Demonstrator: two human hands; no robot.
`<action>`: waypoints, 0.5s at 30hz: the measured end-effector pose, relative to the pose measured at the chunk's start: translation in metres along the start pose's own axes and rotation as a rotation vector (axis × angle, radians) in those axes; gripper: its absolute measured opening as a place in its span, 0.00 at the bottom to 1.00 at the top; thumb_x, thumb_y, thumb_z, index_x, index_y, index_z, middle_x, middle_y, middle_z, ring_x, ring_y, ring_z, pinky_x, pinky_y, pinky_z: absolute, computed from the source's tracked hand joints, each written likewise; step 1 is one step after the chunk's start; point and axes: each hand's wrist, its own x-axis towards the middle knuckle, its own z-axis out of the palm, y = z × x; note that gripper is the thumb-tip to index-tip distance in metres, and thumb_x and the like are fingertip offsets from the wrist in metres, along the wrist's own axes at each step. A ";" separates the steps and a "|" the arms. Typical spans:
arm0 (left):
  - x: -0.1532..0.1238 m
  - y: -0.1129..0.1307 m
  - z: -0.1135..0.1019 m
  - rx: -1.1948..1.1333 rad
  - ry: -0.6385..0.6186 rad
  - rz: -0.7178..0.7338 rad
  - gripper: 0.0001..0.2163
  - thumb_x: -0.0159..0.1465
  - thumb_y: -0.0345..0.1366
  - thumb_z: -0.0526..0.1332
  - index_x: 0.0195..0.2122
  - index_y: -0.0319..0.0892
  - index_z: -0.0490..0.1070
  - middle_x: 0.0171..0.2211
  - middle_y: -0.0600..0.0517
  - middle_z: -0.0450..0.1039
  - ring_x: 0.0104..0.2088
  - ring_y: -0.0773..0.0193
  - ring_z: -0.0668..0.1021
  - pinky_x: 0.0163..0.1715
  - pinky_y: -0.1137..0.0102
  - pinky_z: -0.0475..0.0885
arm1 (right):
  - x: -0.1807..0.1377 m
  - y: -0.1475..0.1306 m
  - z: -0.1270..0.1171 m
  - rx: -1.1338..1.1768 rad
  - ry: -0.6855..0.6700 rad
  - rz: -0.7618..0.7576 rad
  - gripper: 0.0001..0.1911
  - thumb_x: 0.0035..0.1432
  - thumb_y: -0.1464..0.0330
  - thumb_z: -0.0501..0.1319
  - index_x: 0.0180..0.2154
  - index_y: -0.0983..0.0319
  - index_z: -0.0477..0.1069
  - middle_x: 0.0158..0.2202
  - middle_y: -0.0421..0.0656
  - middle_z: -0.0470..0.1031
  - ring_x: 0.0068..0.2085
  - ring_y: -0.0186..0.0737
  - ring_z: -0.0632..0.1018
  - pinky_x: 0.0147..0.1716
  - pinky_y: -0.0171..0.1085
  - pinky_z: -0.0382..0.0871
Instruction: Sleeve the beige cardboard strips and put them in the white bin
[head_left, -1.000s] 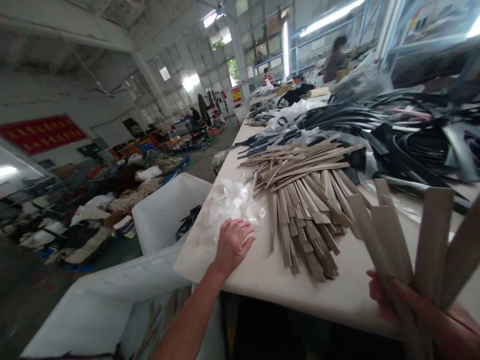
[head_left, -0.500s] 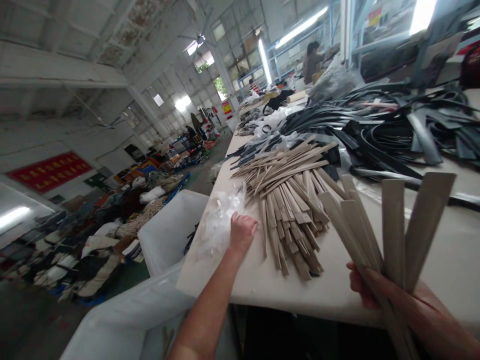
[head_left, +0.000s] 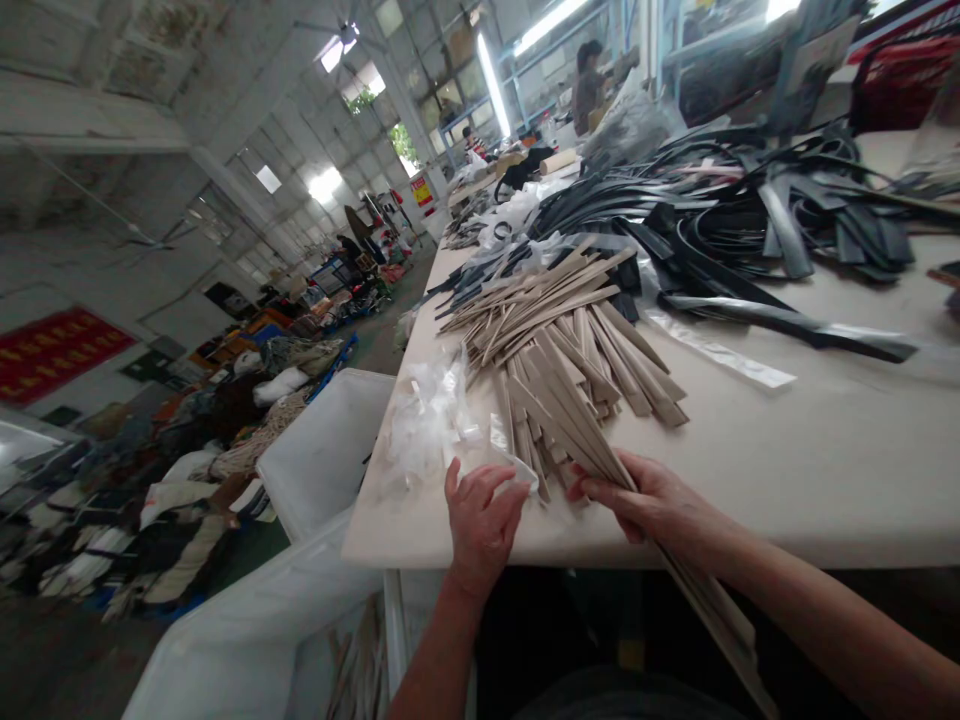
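Note:
A bundle of long, flat beige strips (head_left: 574, 420) is in my right hand (head_left: 667, 510), its lower ends hanging past the table's front edge. The fingers are closed around it and its upper ends overlap the pile of beige strips (head_left: 547, 300) on the table. My left hand (head_left: 484, 525) is over the front edge, open, with its fingers apart and slightly curled. Just beyond those fingers is a small piece of clear plastic (head_left: 521, 470); whether they touch it I cannot tell. Crumpled clear plastic (head_left: 431, 420) lies to the left of the pile.
Black strips (head_left: 720, 220) are heaped behind and right of the beige pile. A clear flat plastic strip (head_left: 739, 360) lies on the pale tabletop (head_left: 847, 450). White bins (head_left: 322, 450) stand at the table's left, one with strips inside. A person (head_left: 589, 90) is farther back.
My right hand has moved left and brought the fanned strips together over the pile. My left hand has come nearer the front edge and opened. The view has shifted right.

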 end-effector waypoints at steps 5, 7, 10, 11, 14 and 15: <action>0.002 0.005 -0.001 -0.022 -0.082 -0.034 0.09 0.62 0.32 0.61 0.40 0.53 0.75 0.41 0.54 0.78 0.45 0.60 0.76 0.62 0.53 0.47 | 0.006 0.000 0.020 -0.135 0.082 -0.058 0.12 0.47 0.61 0.66 0.33 0.60 0.71 0.27 0.37 0.73 0.24 0.34 0.70 0.23 0.31 0.63; 0.004 0.007 -0.001 -0.054 -0.095 -0.047 0.09 0.62 0.32 0.61 0.41 0.53 0.75 0.41 0.54 0.78 0.46 0.60 0.75 0.62 0.53 0.47 | 0.009 0.000 0.026 -0.180 0.151 -0.088 0.09 0.45 0.64 0.67 0.29 0.59 0.69 0.24 0.36 0.70 0.27 0.35 0.70 0.27 0.31 0.64; 0.004 0.009 0.001 -0.146 -0.077 -0.119 0.10 0.61 0.32 0.62 0.42 0.53 0.75 0.42 0.53 0.78 0.46 0.59 0.75 0.61 0.53 0.49 | 0.012 0.000 0.030 -0.174 0.192 -0.097 0.06 0.47 0.65 0.63 0.29 0.59 0.69 0.24 0.36 0.69 0.26 0.34 0.69 0.25 0.31 0.64; 0.002 0.010 0.001 -0.196 -0.048 -0.197 0.11 0.61 0.34 0.62 0.44 0.51 0.74 0.43 0.51 0.77 0.46 0.58 0.75 0.60 0.54 0.53 | 0.013 0.000 0.030 -0.155 0.188 -0.085 0.07 0.48 0.65 0.62 0.31 0.60 0.69 0.24 0.36 0.68 0.25 0.33 0.68 0.23 0.30 0.63; -0.004 0.014 0.000 -0.448 -0.010 -0.585 0.11 0.61 0.40 0.62 0.44 0.45 0.74 0.39 0.48 0.77 0.40 0.58 0.77 0.46 0.62 0.68 | 0.014 0.000 0.029 -0.072 0.165 -0.032 0.14 0.50 0.62 0.60 0.39 0.61 0.70 0.24 0.36 0.67 0.20 0.31 0.66 0.15 0.29 0.62; -0.005 0.017 0.000 -0.569 -0.059 -0.706 0.11 0.61 0.42 0.61 0.42 0.44 0.75 0.36 0.49 0.77 0.37 0.59 0.77 0.41 0.65 0.69 | 0.014 0.001 0.028 -0.047 0.162 -0.019 0.16 0.49 0.61 0.60 0.41 0.61 0.69 0.25 0.36 0.68 0.20 0.30 0.65 0.14 0.29 0.62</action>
